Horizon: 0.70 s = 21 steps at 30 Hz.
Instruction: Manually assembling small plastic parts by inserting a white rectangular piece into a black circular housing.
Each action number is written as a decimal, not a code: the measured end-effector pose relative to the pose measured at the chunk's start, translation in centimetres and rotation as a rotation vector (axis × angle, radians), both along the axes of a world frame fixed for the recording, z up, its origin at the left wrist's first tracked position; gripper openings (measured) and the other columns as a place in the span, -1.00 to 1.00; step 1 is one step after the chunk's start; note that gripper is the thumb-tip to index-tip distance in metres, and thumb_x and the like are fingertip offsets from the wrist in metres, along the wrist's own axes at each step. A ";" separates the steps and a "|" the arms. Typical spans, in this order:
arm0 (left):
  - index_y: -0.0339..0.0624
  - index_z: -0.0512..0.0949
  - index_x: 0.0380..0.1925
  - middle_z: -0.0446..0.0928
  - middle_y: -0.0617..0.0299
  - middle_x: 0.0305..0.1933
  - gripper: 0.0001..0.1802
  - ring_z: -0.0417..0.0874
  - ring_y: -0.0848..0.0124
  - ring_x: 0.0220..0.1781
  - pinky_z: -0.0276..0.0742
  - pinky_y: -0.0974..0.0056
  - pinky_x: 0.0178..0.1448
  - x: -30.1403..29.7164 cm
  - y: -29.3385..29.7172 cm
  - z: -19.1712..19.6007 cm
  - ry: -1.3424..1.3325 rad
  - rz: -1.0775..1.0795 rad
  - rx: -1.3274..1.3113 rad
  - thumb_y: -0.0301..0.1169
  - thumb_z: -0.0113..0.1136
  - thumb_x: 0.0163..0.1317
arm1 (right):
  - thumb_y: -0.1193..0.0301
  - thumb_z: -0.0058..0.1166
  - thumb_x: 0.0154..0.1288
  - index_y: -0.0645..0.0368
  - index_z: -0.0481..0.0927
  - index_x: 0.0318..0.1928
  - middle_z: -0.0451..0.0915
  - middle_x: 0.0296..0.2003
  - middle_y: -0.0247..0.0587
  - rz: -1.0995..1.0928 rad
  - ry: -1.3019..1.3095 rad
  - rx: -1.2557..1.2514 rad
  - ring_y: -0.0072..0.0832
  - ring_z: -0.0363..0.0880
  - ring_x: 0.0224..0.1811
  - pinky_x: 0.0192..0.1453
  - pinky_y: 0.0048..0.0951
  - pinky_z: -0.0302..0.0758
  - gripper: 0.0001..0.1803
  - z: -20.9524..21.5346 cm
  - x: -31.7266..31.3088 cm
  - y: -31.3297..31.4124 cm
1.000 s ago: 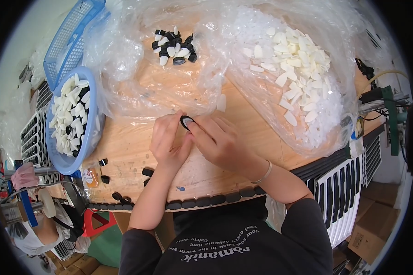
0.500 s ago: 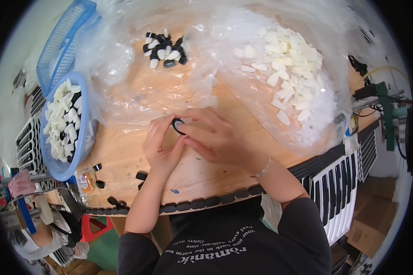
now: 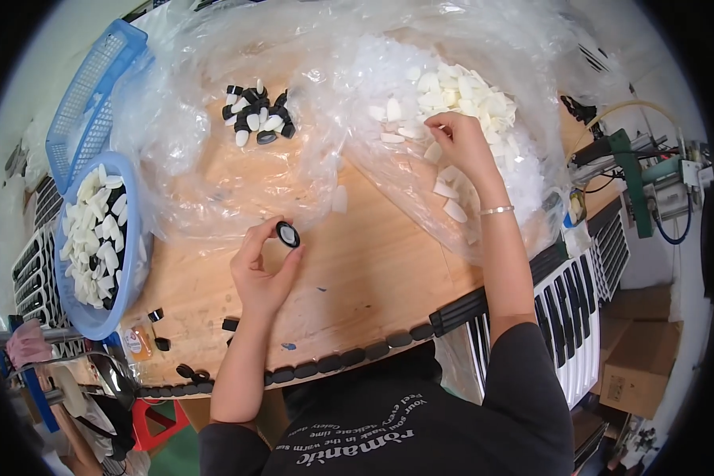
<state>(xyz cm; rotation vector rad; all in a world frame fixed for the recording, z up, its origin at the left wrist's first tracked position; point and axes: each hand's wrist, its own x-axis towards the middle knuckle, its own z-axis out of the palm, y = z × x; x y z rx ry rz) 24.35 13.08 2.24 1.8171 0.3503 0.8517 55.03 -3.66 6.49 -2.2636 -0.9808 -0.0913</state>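
My left hand (image 3: 263,274) is closed on a black oval ring-like piece (image 3: 281,228) with a pale insert, held upright between thumb and fingers just above the table. Farther out to the right, my right hand (image 3: 466,144) hangs over the near left part of a heap of white oval pieces (image 3: 472,95). Its fingers are bent, thumb and forefinger slightly apart, and nothing shows between them. A single white oval piece (image 3: 433,152) lies just below the fingertips. Near the plastic's edge, another white piece (image 3: 339,199) lies left of this hand.
A small pile of black and white pieces (image 3: 255,116) lies on clear plastic sheeting (image 3: 190,178). At left stand a light-blue basin (image 3: 133,262) of similar pieces and a blue basket (image 3: 63,151). Black pieces (image 3: 329,363) line the table's near edge. A green-framed machine (image 3: 633,178) stands right.
My right hand has left the black oval piece and moved far right over the white heap. My left hand keeps holding the piece. The whole view has shifted slightly.
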 end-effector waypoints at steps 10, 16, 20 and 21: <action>-0.31 0.53 -0.03 0.57 0.18 -0.04 -0.54 0.51 0.44 0.01 0.32 0.31 0.21 -0.3 0.2 -0.5 0.053 -0.050 -0.023 -0.70 0.29 -0.02 | 0.55 0.10 0.10 0.25 0.67 -0.23 0.65 -0.31 0.01 0.197 0.068 -0.121 -0.18 0.64 -0.24 -0.13 -0.30 0.54 -0.80 -1.7 -0.6 3.8; -0.31 0.53 -0.04 0.57 0.20 -0.09 -0.54 0.51 0.44 -0.03 0.32 0.32 0.19 -0.2 0.1 -0.7 0.096 -0.043 0.003 -0.69 0.28 -0.04 | 0.51 0.05 0.13 0.20 0.67 -0.25 0.65 -0.30 0.00 0.230 0.115 -0.373 -0.12 0.62 -0.19 -0.09 -0.24 0.53 -0.81 -1.5 -0.8 4.7; -0.31 0.54 -0.06 0.57 0.22 -0.11 -0.54 0.51 0.44 -0.04 0.33 0.32 0.19 0.0 0.0 -0.4 0.094 -0.064 0.000 -0.70 0.28 -0.07 | 0.51 0.11 0.12 0.29 0.65 -0.26 0.66 -0.39 -0.02 0.129 0.005 -0.252 -0.26 0.64 -0.35 -0.22 -0.36 0.53 -0.83 0.3 0.6 2.8; -0.31 0.54 -0.07 0.57 0.22 -0.12 -0.53 0.51 0.44 -0.04 0.33 0.32 0.18 0.0 0.0 -0.4 0.113 -0.051 0.009 -0.70 0.29 -0.08 | 0.49 0.13 0.13 0.30 0.65 -0.29 0.66 -0.41 -0.04 0.120 -0.047 -0.116 -0.32 0.64 -0.36 -0.23 -0.37 0.53 -0.84 0.8 1.2 1.6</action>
